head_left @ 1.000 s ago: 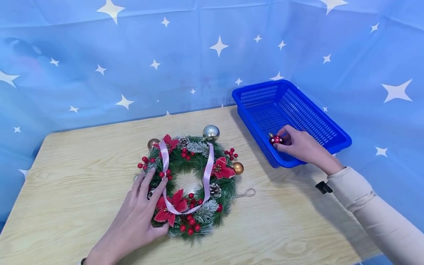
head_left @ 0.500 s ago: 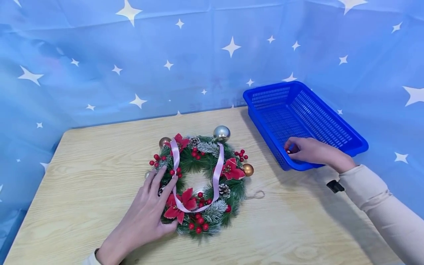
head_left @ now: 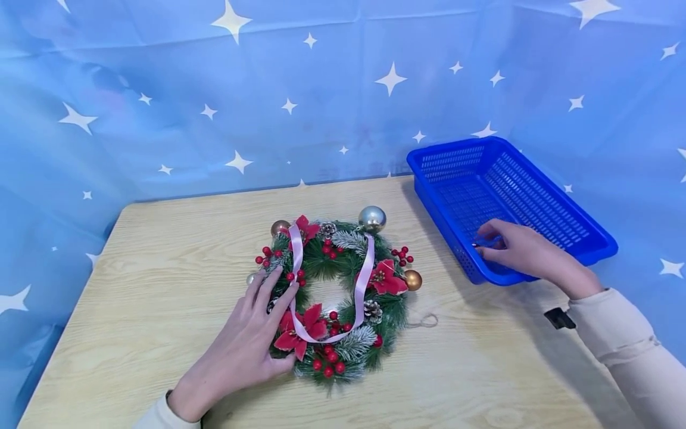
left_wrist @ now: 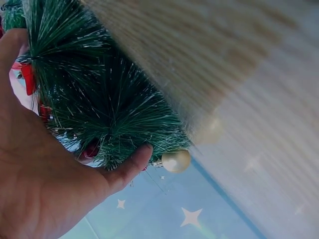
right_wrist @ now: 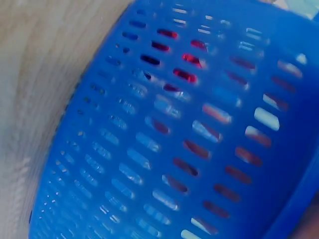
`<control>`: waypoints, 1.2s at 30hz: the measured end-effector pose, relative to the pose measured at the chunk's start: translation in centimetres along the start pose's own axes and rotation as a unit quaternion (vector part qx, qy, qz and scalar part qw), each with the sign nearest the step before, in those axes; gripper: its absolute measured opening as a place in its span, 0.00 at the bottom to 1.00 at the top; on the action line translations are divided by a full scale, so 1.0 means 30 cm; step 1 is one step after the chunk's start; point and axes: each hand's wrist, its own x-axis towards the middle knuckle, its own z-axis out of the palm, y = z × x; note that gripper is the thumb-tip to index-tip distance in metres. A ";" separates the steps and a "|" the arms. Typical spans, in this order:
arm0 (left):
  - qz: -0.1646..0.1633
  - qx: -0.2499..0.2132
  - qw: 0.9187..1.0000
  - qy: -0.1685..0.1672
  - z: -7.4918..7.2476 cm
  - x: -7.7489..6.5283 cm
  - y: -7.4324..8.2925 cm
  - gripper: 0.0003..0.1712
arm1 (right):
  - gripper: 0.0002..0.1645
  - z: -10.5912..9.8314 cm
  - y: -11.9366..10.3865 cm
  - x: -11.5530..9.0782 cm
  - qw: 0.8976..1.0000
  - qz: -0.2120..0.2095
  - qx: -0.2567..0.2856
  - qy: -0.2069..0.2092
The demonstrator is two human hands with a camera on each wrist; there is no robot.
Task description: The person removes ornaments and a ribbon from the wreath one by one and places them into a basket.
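A green wreath lies on the wooden table with red poinsettias, berries, pinecones, baubles and a pink ribbon looped across it. On its near-left side rests my left hand, fingers spread over the greenery. The left wrist view shows thumb and finger around the outer edge, near a gold bauble. My right hand reaches into the blue basket, thumb and index apart with blue between them. A red bauble shows through the basket's slots beside the fingers; I cannot tell whether they still pinch it.
The basket stands at the table's right rear, its rim near the starry blue backdrop. A thin loop of twine lies to the right of the wreath. Bare table extends on the left.
My right hand has lowered the red bauble into the basket, and the gap between thumb and index has widened. The head view has shifted left; my left hand stays on the wreath.
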 end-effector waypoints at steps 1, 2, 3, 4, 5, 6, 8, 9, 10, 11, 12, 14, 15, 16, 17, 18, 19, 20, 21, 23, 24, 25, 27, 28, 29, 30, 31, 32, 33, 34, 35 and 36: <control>0.001 0.000 1.000 -0.002 0.000 0.001 0.000 0.70 | 0.25 0.007 -0.010 -0.008 0.999 -0.005 0.000 0.032; 0.001 0.000 1.000 -0.004 0.000 0.003 -0.001 0.70 | 0.25 0.016 -0.024 -0.018 0.997 -0.014 -0.002 0.070; 0.002 0.000 1.000 -0.005 0.000 0.004 -0.002 0.70 | 0.24 0.027 -0.041 -0.027 0.993 -0.027 -0.002 0.112; 0.002 -0.001 1.000 -0.006 0.000 0.006 -0.003 0.70 | 0.23 0.041 -0.061 -0.038 0.986 -0.049 -0.003 0.157; 0.003 -0.002 1.000 -0.007 0.000 0.008 -0.003 0.70 | 0.21 0.057 -0.083 -0.050 0.977 -0.075 0.000 0.202; 0.004 -0.004 1.000 -0.009 0.000 0.010 -0.004 0.70 | 0.21 0.072 -0.107 -0.062 0.965 -0.109 0.007 0.239; 0.008 -0.008 1.000 -0.012 -0.001 0.014 -0.005 0.70 | 0.21 0.108 -0.156 -0.085 0.938 -0.187 0.020 0.292; 0.009 -0.010 1.000 -0.013 -0.001 0.016 -0.005 0.70 | 0.22 0.127 -0.182 -0.094 0.925 -0.228 0.030 0.303; 0.010 -0.012 1.000 -0.014 0.000 0.017 -0.006 0.70 | 0.23 0.147 -0.208 -0.103 0.914 -0.266 0.039 0.304; 0.012 -0.014 1.000 -0.015 0.000 0.019 -0.007 0.69 | 0.26 0.166 -0.236 -0.113 0.910 -0.292 0.047 0.291; 0.014 -0.016 1.000 -0.015 0.000 0.021 -0.007 0.69 | 0.28 0.186 -0.263 -0.124 0.911 -0.309 0.053 0.268; 0.015 -0.017 1.000 -0.015 0.002 0.025 -0.009 0.68 | 0.35 0.225 -0.319 -0.145 0.923 -0.319 0.040 0.211; 0.016 -0.018 1.000 -0.015 0.003 0.026 -0.010 0.68 | 0.39 0.245 -0.344 -0.155 0.930 -0.317 0.028 0.182; 0.017 -0.019 1.000 -0.016 0.004 0.028 -0.010 0.68 | 0.42 0.265 -0.368 -0.164 0.938 -0.312 0.012 0.152; 0.018 -0.021 0.999 -0.016 0.004 0.030 -0.011 0.68 | 0.46 0.284 -0.391 -0.171 0.942 -0.310 -0.006 0.125; 0.018 -0.022 0.999 -0.017 0.004 0.031 -0.011 0.68 | 0.48 0.304 -0.410 -0.175 0.943 -0.314 -0.020 0.106; 0.018 -0.023 0.999 -0.018 0.005 0.032 -0.012 0.68 | 0.51 0.324 -0.428 -0.175 0.942 -0.321 -0.033 0.092; 0.018 -0.025 0.999 -0.018 0.004 0.033 -0.013 0.68 | 0.52 0.343 -0.443 -0.173 0.940 -0.329 -0.040 0.082; 0.018 -0.026 0.999 -0.019 0.004 0.033 -0.014 0.68 | 0.53 0.362 -0.454 -0.168 0.937 -0.339 -0.041 0.073; 0.017 -0.027 0.999 -0.020 0.002 0.034 -0.016 0.67 | 0.55 0.394 -0.472 -0.152 0.931 -0.354 -0.049 0.067; 0.017 -0.027 0.999 -0.020 0.001 0.034 -0.018 0.67 | 0.55 0.408 -0.477 -0.140 0.929 -0.359 -0.052 0.067; 0.016 -0.027 0.999 -0.020 0.001 0.033 -0.019 0.67 | 0.55 0.420 -0.480 -0.128 0.929 -0.360 -0.058 0.067; 0.013 -0.028 0.999 -0.021 -0.001 0.029 -0.021 0.67 | 0.56 0.441 -0.481 -0.100 0.928 -0.358 -0.071 0.074; 0.011 -0.029 0.999 -0.021 -0.001 0.026 -0.021 0.67 | 0.56 0.449 -0.479 -0.087 0.928 -0.356 -0.077 0.076; 0.008 -0.029 0.999 -0.021 -0.001 0.022 -0.021 0.67 | 0.56 0.456 -0.477 -0.076 0.928 -0.355 -0.081 0.080; 0.007 -0.030 0.999 -0.019 -0.001 0.018 -0.021 0.68 | 0.55 0.462 -0.475 -0.066 0.928 -0.353 -0.083 0.083; 0.006 -0.032 0.999 -0.017 -0.001 0.014 -0.020 0.68 | 0.55 0.467 -0.472 -0.059 0.928 -0.352 -0.084 0.086; 0.004 -0.034 0.999 -0.016 -0.001 0.010 -0.018 0.68 | 0.54 0.472 -0.470 -0.052 0.928 -0.353 -0.083 0.089; 0.002 -0.035 0.999 -0.013 -0.002 0.006 -0.016 0.68 | 0.54 0.476 -0.469 -0.048 0.927 -0.353 -0.083 0.091; 0.000 -0.036 0.999 -0.010 -0.003 0.002 -0.014 0.68 | 0.53 0.479 -0.469 -0.046 0.928 -0.352 -0.081 0.093; -0.002 -0.036 0.999 -0.006 -0.005 -0.001 -0.011 0.68 | 0.53 0.482 -0.470 -0.044 0.928 -0.352 -0.081 0.096; -0.004 -0.036 0.999 -0.003 -0.008 -0.005 -0.007 0.69 | 0.52 0.484 -0.473 -0.043 0.928 -0.350 -0.080 0.100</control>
